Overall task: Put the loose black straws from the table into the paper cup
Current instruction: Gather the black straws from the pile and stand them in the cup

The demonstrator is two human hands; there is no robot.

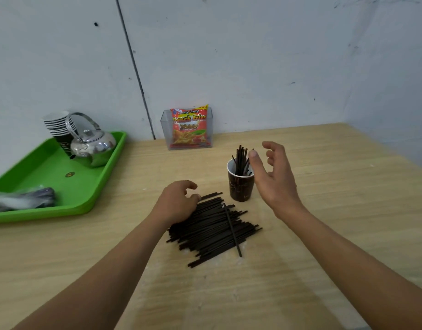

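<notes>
Worktop (336,210): pale wood, set against a light wall. Loose black straws (212,225): one pile, laid on the worktop near its middle, mostly parallel, with one crosswise straw (232,231) laid on top. Paper cup (241,184): dark outside, white inside, stood upright just beyond the pile's far right end; a bunch of upright straws (241,158) is held in it, projecting above the rim. Left hand (179,198): laid palm-down on the pile's far left end, fingers curled onto the straw ends; whether a straw is pinched cannot be told from this angle. Right hand (272,172): raised just right of the cup, fingers spread and loosely bent, nothing held. Green tray (38,172): at the worktop's left, loaded with a metal kettle (95,146), a stack of cups (57,122) and a blurred wrapped bundle (24,198). Clear box (166,134): by the wall, a snack packet (189,127) stood inside.
</notes>
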